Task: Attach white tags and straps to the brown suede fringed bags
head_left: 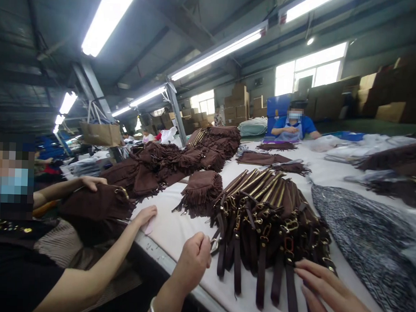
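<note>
My left hand (192,262) is closed in a fist at the table's front edge. A small metal ring (214,246) shows beside its fingertips; what the fingers hold, if anything, is hidden. My right hand (333,290) lies with its fingers stretched out at the right end of a row of dark brown straps (260,280), the fingertips by one strap. These straps hang from a fanned stack of brown bags (268,194) with gold zippers and gold-coloured clasps. Just left of the stack lies a fringed brown bag (203,187).
A co-worker's hand (147,216) rests on the table at left, the other on a brown bag (95,202). Beyond lies a heap of fringed bags (167,163). Speckled dark fabric (358,238) covers the right side. Across the table sits a person in blue (291,127).
</note>
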Tool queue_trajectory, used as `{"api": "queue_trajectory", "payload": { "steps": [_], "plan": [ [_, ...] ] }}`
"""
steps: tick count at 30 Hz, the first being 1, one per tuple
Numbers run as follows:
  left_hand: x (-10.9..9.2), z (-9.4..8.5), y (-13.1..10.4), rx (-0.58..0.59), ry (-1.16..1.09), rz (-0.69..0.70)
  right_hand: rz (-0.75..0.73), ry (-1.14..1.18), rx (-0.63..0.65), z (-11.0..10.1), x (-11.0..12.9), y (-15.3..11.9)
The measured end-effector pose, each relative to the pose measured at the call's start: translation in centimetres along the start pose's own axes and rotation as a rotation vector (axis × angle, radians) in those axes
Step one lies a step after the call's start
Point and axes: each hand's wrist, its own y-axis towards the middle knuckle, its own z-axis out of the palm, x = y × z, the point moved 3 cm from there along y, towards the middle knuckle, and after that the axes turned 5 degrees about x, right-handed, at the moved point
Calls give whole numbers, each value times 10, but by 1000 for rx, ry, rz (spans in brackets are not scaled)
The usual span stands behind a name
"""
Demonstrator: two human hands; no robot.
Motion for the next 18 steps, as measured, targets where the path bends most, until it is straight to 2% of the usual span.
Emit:
{"api": "queue_trajectory", "payload": {
  "steps": [3, 6, 8, 11, 14, 18],
  "plan": [
    [-39, 40, -9, 194, -149, -58, -54, 39, -5, -21, 42, 31],
    [-66, 85, -14, 394, -237, -101, -162, 40, 4, -33, 59, 41],
    [-77, 113, -15, 497, -281, -100, -159, 69, 26, -38, 56, 37],
    [-84, 150, -12, 587, -297, -104, -35, 184, 115, -44, 42, 21],
    [-80, 182, -7, 625, -243, -125, 84, 271, 193, -45, 26, 1],
    [-73, 222, 5, 609, -181, -124, 245, 308, 164, -40, 0, -19]
  ]
}}
